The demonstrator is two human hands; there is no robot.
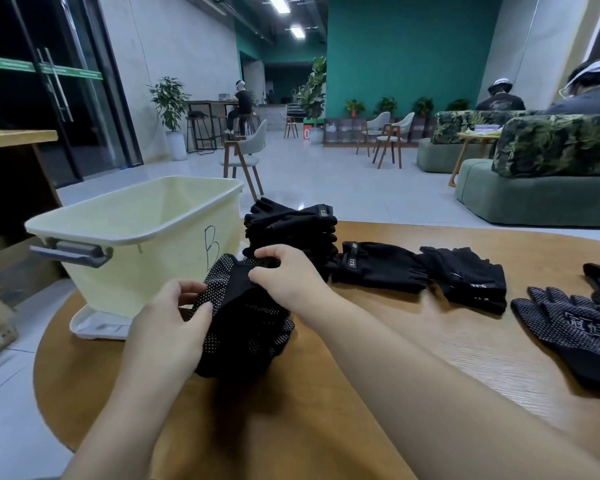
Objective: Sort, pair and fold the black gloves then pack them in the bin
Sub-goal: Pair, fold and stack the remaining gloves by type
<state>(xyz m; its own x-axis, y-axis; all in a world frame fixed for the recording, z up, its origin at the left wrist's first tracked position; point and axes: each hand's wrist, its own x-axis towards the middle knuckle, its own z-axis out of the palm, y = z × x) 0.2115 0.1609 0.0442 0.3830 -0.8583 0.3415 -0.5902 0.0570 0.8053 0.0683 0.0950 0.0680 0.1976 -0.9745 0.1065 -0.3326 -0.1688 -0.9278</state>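
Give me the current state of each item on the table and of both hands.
Pale yellow plastic bin: upright, open, no lid on.
White lid: flat under the bin.
Dotted black glove bundle: gripped by both hands.
Left hand: gripping the bundle.
Right hand: pinching the bundle's top.
Stacked black fleece gloves: piled beside the bin.
Dotted black gloves: flat, unfolded.

Dotted knit gloves (243,317), seemingly glossy plastic bin (136,244), grained wood table (395,358)
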